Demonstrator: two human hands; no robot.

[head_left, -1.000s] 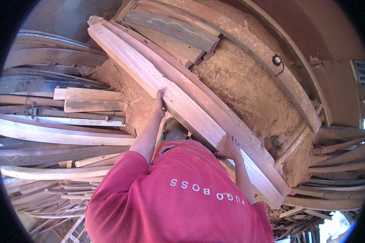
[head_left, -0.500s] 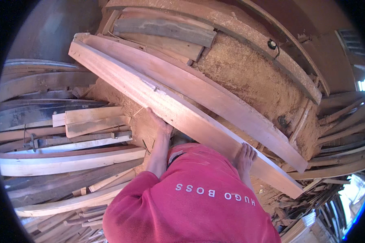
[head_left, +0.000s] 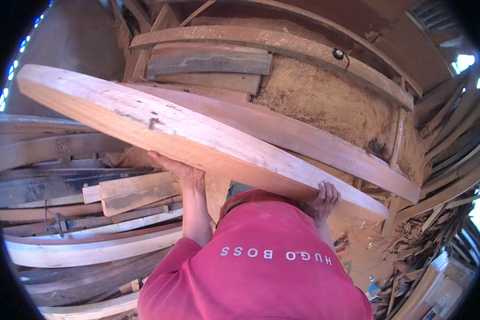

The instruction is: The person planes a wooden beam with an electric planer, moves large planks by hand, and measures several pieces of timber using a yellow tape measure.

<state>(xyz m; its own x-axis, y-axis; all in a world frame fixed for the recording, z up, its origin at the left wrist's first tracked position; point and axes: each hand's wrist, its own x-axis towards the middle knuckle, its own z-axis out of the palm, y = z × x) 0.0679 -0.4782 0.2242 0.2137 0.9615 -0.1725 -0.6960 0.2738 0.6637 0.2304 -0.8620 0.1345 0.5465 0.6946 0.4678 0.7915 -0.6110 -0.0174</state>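
Note:
A long, thick wooden plank (head_left: pixel 197 130) runs slantwise in front of me, its far-left end lifted high and its right end lower. Under its near edge, left of the middle, my left hand (head_left: pixel 177 166) supports it with the fingers pressed along the underside. Nearer the right end, my right hand (head_left: pixel 324 198) curls its fingers over the upper face and grips it. Just beyond lies a second long plank (head_left: pixel 288 128), partly covered by the held one on the left.
Sawdust (head_left: pixel 320 90) covers the ground beyond the planks, beside a long beam (head_left: pixel 282 40). Short boards (head_left: pixel 210 63) lie at the far side. Stacked timber (head_left: pixel 90 248) fills the left. Scrap wood (head_left: pixel 410 250) is heaped at the right.
The held plank has risen, and its left end has swung up and leftward, closer to me. My left hand has shifted left with it; the right still grips. The second plank stays lying beyond.

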